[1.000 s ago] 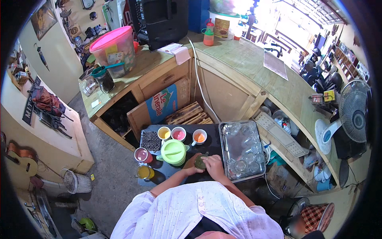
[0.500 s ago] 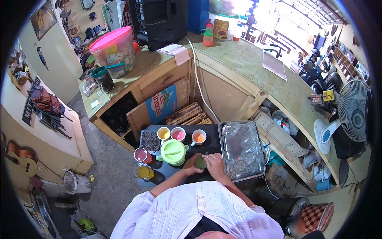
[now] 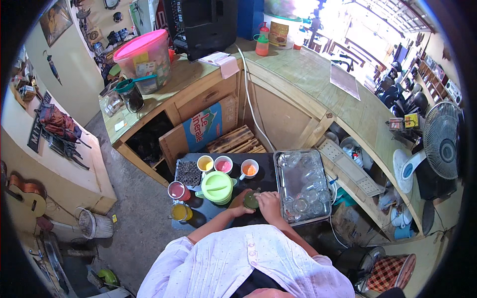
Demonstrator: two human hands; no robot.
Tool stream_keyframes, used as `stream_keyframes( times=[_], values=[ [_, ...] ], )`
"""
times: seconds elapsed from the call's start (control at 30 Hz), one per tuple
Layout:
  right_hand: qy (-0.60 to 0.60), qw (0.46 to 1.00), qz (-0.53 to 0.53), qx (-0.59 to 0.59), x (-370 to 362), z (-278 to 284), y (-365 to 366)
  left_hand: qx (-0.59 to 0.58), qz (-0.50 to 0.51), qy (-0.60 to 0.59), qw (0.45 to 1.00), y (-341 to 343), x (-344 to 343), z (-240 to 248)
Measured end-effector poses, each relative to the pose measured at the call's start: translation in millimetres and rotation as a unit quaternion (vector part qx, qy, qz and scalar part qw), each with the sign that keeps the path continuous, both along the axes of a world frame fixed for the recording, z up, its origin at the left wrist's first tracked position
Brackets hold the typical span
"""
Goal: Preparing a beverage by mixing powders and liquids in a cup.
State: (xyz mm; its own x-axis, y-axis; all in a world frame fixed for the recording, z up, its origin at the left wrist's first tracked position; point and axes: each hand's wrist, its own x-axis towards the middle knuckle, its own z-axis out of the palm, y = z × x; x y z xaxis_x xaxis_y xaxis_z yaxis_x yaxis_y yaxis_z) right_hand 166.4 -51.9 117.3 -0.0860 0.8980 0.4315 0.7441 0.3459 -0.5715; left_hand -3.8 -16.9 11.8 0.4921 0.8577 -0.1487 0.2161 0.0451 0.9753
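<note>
Gripping a small green-topped jar point(image 3: 251, 200) from both sides, the left hand point(image 3: 239, 205) and right hand point(image 3: 269, 203) sit close together on the dark bench point(image 3: 263, 180), each hand wrapped about the jar, fingers curled around it. Over the past second almost nothing has shifted: both hands were already pressed on the jar then, in the same spot, so the work looks to be a steady hold or twist on its top and not a carry.

Just left of the left hand stands a lime-green lidded tub point(image 3: 217, 187). Further left are a red drink point(image 3: 176, 190) and a yellow drink point(image 3: 179, 212) in glasses. Just right of the right hand lies a metal tray point(image 3: 324, 198) full of clear glasses.

Beyond the hands, a row of small cups holds yellow point(image 3: 204, 163), pink point(image 3: 223, 164) and orange point(image 3: 249, 169) stuff, with a box of dark bits point(image 3: 188, 172) at the left end.

Further off, a flattened carton point(image 3: 202, 128) with a blue panel and a mountain picture leans under the wooden counter point(image 3: 298, 74). On top of the counter, far up and left of the hands, stands a clear bin with a pink lid point(image 3: 144, 59) bearing small paper labels. Straight beyond them is a folded white paper point(image 3: 218, 58), and beyond that an orange squeeze bottle point(image 3: 262, 44).
</note>
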Motion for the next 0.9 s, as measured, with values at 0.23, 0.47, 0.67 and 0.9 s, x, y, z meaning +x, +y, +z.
stream_keyframes(
  times=[0.23,0.47,0.67,0.9],
  values=[
    [0.008,0.998,0.035,-0.052,7,-7,5,0.015,-0.007,0.017,1.000,1,2,0],
    [0.005,0.999,0.034,-0.024,5,-9,3,0.000,-0.004,0.010,1.000,-1,2,11],
    [0.037,0.999,0.013,-0.001,-1,0,4,-0.028,-0.004,-0.009,1.000,-2,0,18],
    [0.002,0.997,0.014,-0.074,-4,2,1,-0.006,0.007,-0.018,1.000,-1,1,3]
  ],
)
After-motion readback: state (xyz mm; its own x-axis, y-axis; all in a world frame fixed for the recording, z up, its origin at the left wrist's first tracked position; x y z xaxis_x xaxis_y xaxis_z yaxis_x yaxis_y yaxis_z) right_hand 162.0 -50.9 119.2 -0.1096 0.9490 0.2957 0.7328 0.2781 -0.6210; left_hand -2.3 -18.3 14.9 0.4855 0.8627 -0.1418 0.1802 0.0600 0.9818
